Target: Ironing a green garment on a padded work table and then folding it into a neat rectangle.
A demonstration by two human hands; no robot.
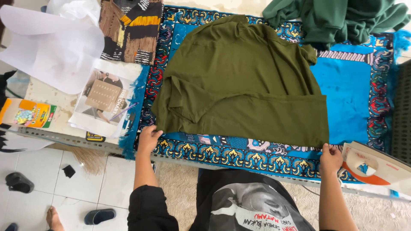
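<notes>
The olive-green garment lies spread across a blue patterned rug that covers a table; the rug has a bright blue middle, an ornate dark border of red, yellow and teal motifs, and a blue fringe at its left end. Below the table edge the floor is pale square tile on the left and a beige mat nearer the person. The garment is plain, soft and matte, one layer folded over another, with its near hem running straight along the rug's border and a few creases near its left side. The left hand pinches the near left corner of the hem between thumb and fingers, and the right hand grips the near right corner the same way. One clothes iron, white with an orange band, rests at the right edge just beside the right hand. One heap of dark green cloth sits at the far right. One brown, black and yellow patterned fabric lies at the far left, beside white paper sheets, one printed leaflet and one small orange box. Two dark sandals lie on the tiles.
</notes>
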